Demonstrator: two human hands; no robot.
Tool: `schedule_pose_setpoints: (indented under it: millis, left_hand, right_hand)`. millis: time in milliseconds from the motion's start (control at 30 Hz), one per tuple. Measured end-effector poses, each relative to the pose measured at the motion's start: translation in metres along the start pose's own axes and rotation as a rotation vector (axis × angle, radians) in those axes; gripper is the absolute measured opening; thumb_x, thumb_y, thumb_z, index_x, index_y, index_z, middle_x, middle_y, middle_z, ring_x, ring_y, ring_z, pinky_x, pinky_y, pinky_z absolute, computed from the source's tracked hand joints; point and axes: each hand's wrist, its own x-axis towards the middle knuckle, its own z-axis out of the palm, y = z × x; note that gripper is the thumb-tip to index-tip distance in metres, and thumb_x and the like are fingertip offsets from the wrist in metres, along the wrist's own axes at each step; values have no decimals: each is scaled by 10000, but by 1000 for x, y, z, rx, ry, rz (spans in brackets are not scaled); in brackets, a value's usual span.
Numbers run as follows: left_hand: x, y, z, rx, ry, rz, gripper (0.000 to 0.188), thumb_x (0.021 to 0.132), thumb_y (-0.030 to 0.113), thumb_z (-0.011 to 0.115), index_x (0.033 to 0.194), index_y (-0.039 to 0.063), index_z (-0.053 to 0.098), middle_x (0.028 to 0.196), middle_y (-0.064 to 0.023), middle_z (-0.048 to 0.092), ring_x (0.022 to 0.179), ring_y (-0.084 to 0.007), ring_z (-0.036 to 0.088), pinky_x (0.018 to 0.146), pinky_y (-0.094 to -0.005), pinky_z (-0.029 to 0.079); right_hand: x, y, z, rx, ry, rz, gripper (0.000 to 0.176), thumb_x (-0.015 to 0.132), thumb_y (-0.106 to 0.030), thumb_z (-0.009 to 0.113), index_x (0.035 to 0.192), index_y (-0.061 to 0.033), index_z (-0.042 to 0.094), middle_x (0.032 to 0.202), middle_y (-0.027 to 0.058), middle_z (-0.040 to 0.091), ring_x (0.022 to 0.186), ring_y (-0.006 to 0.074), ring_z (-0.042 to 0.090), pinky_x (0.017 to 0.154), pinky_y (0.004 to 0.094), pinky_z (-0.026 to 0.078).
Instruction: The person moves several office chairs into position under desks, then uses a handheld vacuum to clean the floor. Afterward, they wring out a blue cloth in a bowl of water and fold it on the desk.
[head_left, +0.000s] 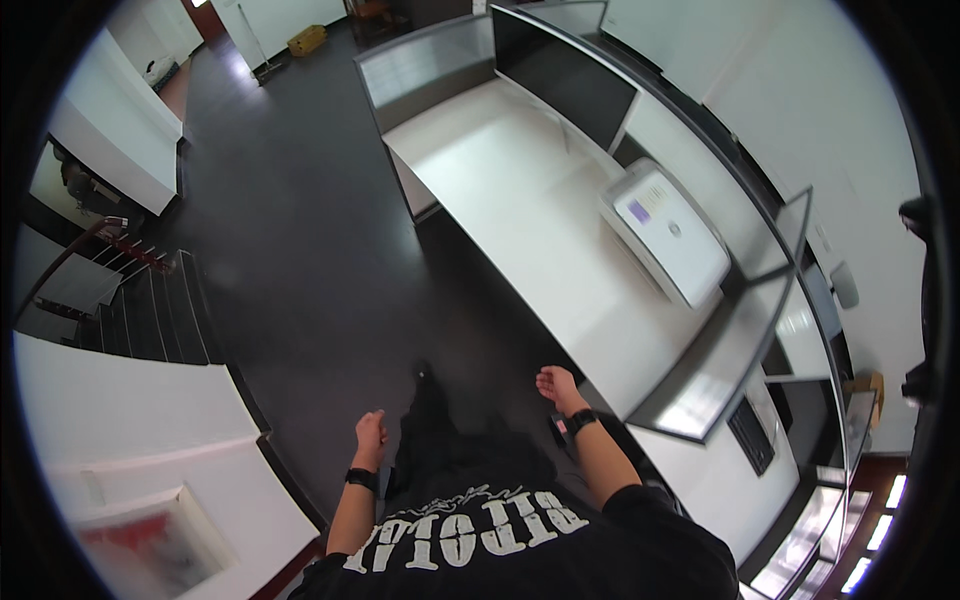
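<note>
My left hand hangs in front of my body over the dark floor, its fingers curled in and no object visible in it. A black band circles that wrist. My right hand, loosely closed and seemingly holding nothing, is close to the front edge of a white office desk; contact cannot be told. A black strap with a small device is on the right wrist. On the desk, farther off to the right, sits a white printer or scanner with a purple label on its lid.
A large dark monitor stands at the desk's back. Grey-framed partitions divide it from a neighbouring desk with a black keyboard. To the left, stairs with a handrail go down. A yellow box lies far ahead.
</note>
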Motion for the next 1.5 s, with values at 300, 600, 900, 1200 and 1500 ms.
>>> schedule_pose_setpoints:
  millis: [300,600,900,1200,1500]
  left_hand:
    - [228,223,37,10,-207,25,315,870,82,632,677,169,399,589,42,365,465,-80,357,425,-255,287]
    - [419,482,86,-17,-294,49,251,862,55,609,715,145,426,621,23,425,498,-97,440,465,-254,363]
    - [604,699,102,10,-84,-79,247,879,79,592,689,139,448,600,11,425,491,-114,439,484,-293,387]
    - [825,881,168,30,-125,-201,166,907,160,577,753,142,519,609,16,474,538,-113,498,498,-261,420]
    - [1075,1135,279,186,-365,-153,170,905,188,571,751,135,524,645,6,529,558,-115,528,490,-270,433]
  right_hand:
    - [111,-105,171,163,42,195,152,954,-246,554,967,-104,609,865,61,688,789,214,671,717,371,556]
    - [246,-195,341,151,-71,368,184,937,-271,587,937,-90,618,866,66,701,818,225,688,724,382,567]
    - [375,-284,538,215,46,472,285,1002,-282,460,889,-58,594,785,94,676,658,228,653,570,322,540]
    - [402,-431,720,-420,-139,180,243,967,-288,506,818,-117,593,646,11,562,546,159,545,497,293,442]
    - [524,-563,926,-201,97,74,211,929,-264,534,774,-127,578,664,20,596,601,176,589,565,307,488]
